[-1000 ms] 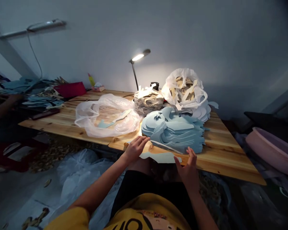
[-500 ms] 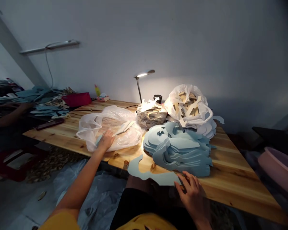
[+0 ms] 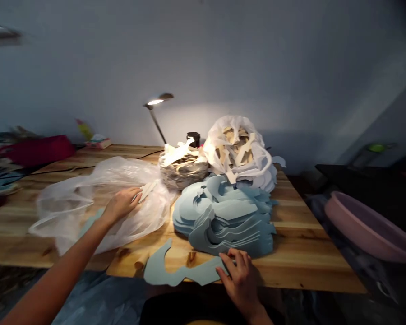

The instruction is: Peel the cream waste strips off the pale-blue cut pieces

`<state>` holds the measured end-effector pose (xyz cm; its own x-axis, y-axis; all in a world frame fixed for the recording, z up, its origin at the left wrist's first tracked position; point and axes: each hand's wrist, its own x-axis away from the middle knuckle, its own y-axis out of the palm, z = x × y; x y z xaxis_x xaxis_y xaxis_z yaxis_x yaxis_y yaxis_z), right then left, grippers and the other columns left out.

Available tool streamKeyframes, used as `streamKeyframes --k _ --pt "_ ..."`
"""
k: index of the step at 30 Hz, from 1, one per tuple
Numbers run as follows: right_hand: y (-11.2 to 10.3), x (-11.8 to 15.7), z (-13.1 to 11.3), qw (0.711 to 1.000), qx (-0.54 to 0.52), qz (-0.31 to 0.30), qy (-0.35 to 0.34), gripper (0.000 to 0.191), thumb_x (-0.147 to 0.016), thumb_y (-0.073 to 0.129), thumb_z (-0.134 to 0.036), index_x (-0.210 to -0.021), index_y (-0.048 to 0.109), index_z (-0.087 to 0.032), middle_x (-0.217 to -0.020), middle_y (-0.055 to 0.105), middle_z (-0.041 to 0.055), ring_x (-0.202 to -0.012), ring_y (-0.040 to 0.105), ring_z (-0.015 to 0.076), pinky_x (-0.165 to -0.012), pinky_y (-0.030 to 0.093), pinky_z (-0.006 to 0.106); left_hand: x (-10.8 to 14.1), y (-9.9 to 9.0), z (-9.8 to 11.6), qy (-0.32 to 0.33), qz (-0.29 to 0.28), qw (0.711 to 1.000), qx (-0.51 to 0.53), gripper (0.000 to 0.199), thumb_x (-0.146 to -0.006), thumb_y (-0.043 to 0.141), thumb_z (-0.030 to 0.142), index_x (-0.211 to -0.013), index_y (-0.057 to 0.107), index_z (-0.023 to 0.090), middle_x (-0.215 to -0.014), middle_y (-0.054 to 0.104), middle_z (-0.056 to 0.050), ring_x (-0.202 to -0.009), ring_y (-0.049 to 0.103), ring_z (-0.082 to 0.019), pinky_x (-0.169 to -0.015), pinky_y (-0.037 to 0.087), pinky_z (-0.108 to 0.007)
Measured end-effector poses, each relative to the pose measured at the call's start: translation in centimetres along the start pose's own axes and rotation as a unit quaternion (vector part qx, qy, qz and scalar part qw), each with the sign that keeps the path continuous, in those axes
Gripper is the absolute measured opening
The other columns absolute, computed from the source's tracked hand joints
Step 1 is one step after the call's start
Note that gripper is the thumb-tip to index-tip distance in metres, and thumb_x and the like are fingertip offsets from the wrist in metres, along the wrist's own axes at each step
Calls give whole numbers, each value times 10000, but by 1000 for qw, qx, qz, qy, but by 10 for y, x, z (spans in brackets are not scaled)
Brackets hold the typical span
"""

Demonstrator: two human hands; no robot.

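At the front edge of a pine bench (image 3: 301, 266), a curved pale blue cut-out (image 3: 186, 271) lies flat on the wood, its right end gripped by the right hand (image 3: 240, 282), with the fingers curled over the top and the thumb at the near edge. The same end was under that hand in the earlier frame. Further left, the left hand (image 3: 122, 205) is laid on a translucent plastic bag (image 3: 145, 221), its fingertips against a cream card strip (image 3: 147, 190). Whether the strip is grasped cannot be told. That hand was seen lower on the bag a moment before, and the bag is now spread wider across the bench. A pale blue piece (image 3: 92, 220) is seen beside the left forearm, partly under the plastic. The view has also swung, so that everything is shown shifted left and the bench sits lower in the frame.

Just behind the cut-out, a tall stack of pale blue cut-outs (image 3: 223, 221) is piled. Behind it, a white plastic bag of beige offcuts (image 3: 237, 149) is heaped at the bench's back edge, beside a bundle of offcuts (image 3: 183, 174) and a black cup (image 3: 193, 138). A lit desk lamp (image 3: 155, 102) is bent over them. A red pouch (image 3: 37, 150) is placed toward the back left corner, and a pink plastic basin (image 3: 368, 228) is seen off the right edge.
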<state>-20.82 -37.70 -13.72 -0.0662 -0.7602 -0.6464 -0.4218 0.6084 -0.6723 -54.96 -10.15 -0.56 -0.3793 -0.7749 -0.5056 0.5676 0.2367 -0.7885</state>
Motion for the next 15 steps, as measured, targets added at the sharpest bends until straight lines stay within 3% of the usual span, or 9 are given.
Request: streamKeyframes --k 1,3,4,6,7,8,10,12,15 --pt "0 -2 -3 1000 -12 7 13 208 -930 621 -319 -1114 698 -258 -988 654 99 -865 637 296 -735 579 487 -3 4 25 25 18 1000 3 348 -932 505 491 -933 694 199 -970 753 -102 -897 702 -249 -816 556 -362" --pt "-5 -6 -4 997 -53 34 40 147 -941 591 -295 -1045 686 -252 -930 628 83 -826 634 271 -715 586 450 -1 17 89 159 31 986 40 238 -966 515 303 -1124 669 211 -1057 746 -106 -941 712 -225 -842 565 -352" --pt "-9 -9 0 994 -73 58 53 124 -947 574 -271 -1015 675 -250 -908 614 76 -817 634 258 -713 588 426 3 24 125 250 13 966 69 261 -956 529 219 -1190 646 222 -1082 742 -104 -953 712 -211 -843 570 -341" --pt "-25 -20 15 986 -93 120 70 121 -953 545 -205 -990 654 -244 -901 601 70 -839 640 241 -733 584 388 11 38 192 444 -33 889 102 312 -907 585 135 -1204 640 216 -1048 748 -101 -953 708 -226 -835 579 -359" --pt "-35 -29 27 981 -88 155 73 126 -953 541 -180 -992 646 -238 -911 604 72 -860 642 239 -751 578 383 11 44 220 488 -39 865 107 304 -886 599 107 -1172 648 199 -1027 749 -108 -952 704 -243 -834 580 -383" --pt "-46 -39 41 976 -76 189 75 121 -952 546 -165 -993 640 -230 -920 609 73 -874 641 237 -764 570 383 9 50 244 510 -43 851 119 289 -884 601 107 -1159 648 181 -1025 744 -122 -946 701 -249 -818 582 -390" --pt "-70 -63 71 966 -45 240 81 85 -956 563 -168 -972 635 -210 -924 618 75 -878 633 232 -770 554 378 -8 63 279 506 -41 849 145 247 -904 589 129 -1141 644 168 -1006 734 -130 -926 695 -247 -797 578 -391" --pt "-90 -88 102 959 -22 268 88 80 -966 564 -193 -930 636 -194 -912 621 73 -873 628 223 -769 542 363 -33 78 301 491 -55 855 158 208 -937 556 161 -1126 643 168 -987 722 -122 -899 687 -227 -787 569 -372" --pt "-106 -125 143 958 2 276 79 121 -981 557 -231 -909 643 -186 -910 630 74 -892 630 218 -798 533 356 -70 112 322 516 -108 840 129 178 -969 514 212 -1062 663 181 -941 705 -84 -840 668 -200 -770 546 -343"
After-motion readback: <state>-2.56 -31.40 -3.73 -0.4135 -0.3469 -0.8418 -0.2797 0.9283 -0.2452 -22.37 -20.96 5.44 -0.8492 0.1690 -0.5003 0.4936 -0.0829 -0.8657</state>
